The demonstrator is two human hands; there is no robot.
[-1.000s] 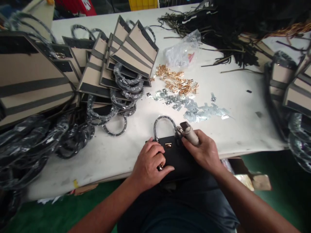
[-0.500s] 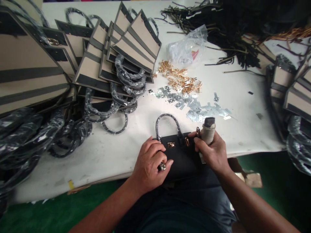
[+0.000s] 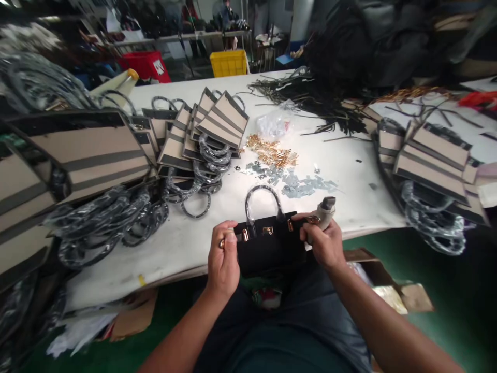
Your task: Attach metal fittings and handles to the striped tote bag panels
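A small black handbag with a plastic-wrapped handle is held upright at the table's front edge. Gold-coloured fittings sit along its top, among them a middle plate. My left hand is closed on the bag's upper left corner, thumb on top, a shiny metal piece showing by its fingers. At the upper right corner, my right hand pinches a dark strap end with a metal fitting. That same hand also grips a tool with a pale wrapped handle and dark end; its lower part is hidden.
Loose gold fittings and flat silver plates lie beyond the bag. Stacked bag pieces with wrapped handles stand left and right. Black strips and a clear plastic bag lie farther back. An open carton is below right.
My left hand has moved from the bag's front to its upper left corner, uncovering a gold fitting there. My right hand keeps the tool. The view has tilted up, showing more background.
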